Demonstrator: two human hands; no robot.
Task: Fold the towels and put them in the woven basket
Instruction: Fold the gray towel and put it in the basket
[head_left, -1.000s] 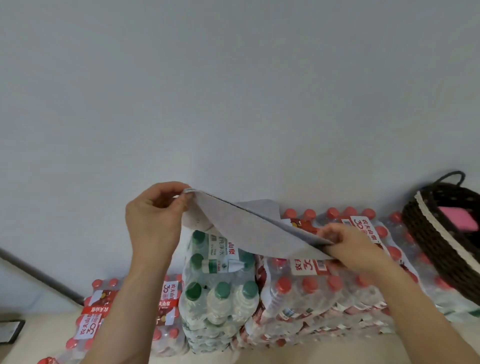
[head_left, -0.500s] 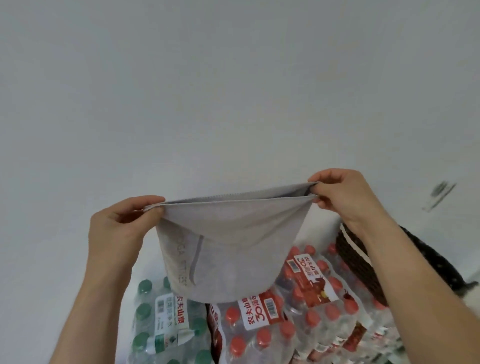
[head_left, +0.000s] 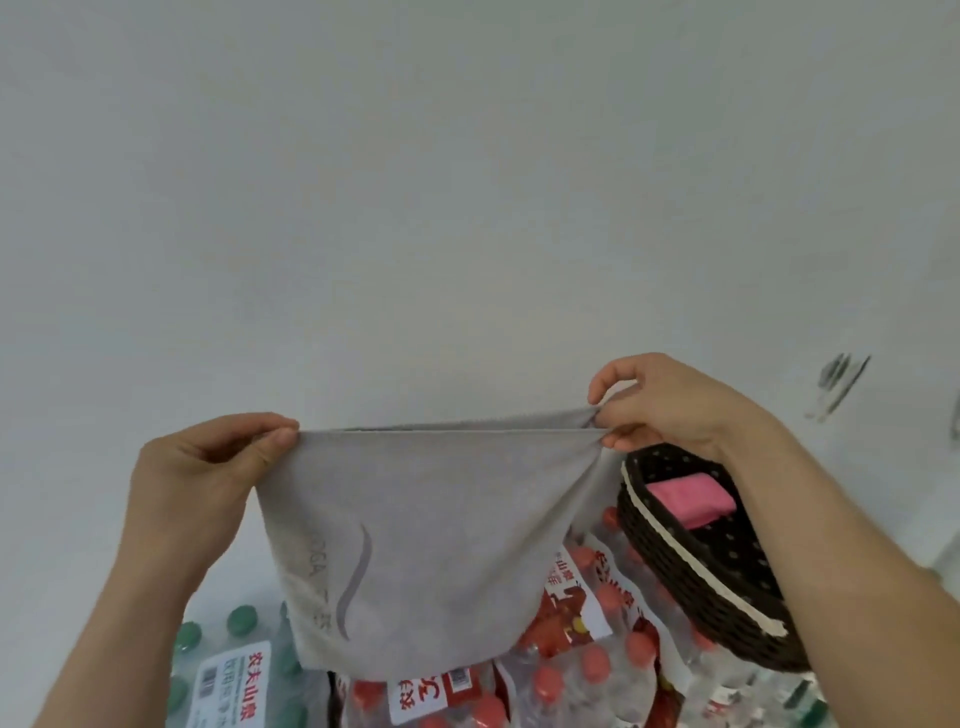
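Head view. Against half a second back: barely shifted in the hands, yet pulled straighter along the top edge of the grey towel (head_left: 415, 545). Far more of the woven basket (head_left: 680, 571) uncovered now, down to a folded pink towel (head_left: 693, 500) inside it.

Pinched at the top left corner between thumb and curled fingers of the left hand (head_left: 208, 483). Pinched at the top right corner by the right hand (head_left: 670, 410), thumb underneath, index finger lifted clear above. Held up in the air before a pale wall (head_left: 467, 182), doubled over, with the long axis level from hand to hand and the rest hanging, a printed curve and faint lettering on the near face.

Down and to the right of the cloth: the basket, just under the right wrist, well apart from the left hand, so nearer the right. Slanted away toward the lower right, pink towel at the far end.

Judged mid-fold: likely one more halving, left corner over to right, then a short drop rightward. Nothing in the way but the right forearm crossing above the rim.

Below, shrink-wrapped red-capped bottles (head_left: 571, 675) and green-capped bottles (head_left: 239, 621) at lower left. A dark scuff (head_left: 836, 384) on the wall to the right.
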